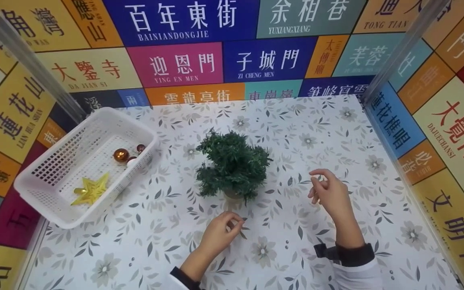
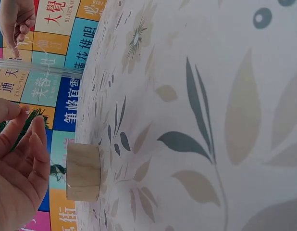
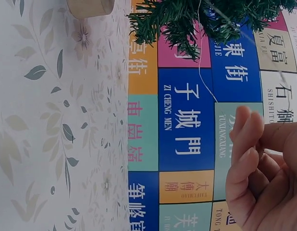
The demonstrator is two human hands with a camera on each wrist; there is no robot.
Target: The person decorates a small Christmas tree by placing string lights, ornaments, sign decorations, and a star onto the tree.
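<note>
Pinching a fine thread (image 3: 207, 85) between fingertips are the left hand (image 1: 219, 230) and right hand (image 1: 332, 194). The miniature artificial Christmas tree (image 1: 234, 165) stands upright on the tabletop (image 1: 288, 266), just beyond the nearer left hand.

The place looks booth-like, with walls (image 1: 240, 40) printed in bright colours and Chinese lettering closing in three sides of a flower-patterned table (image 1: 296, 266), and clear posts (image 1: 404, 46) at the corners.

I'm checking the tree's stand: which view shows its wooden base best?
The left wrist view: the wooden base shows there from the side, unobstructed. The right wrist view cuts it off at the top edge; the head view shows only a little below the branches.
</note>
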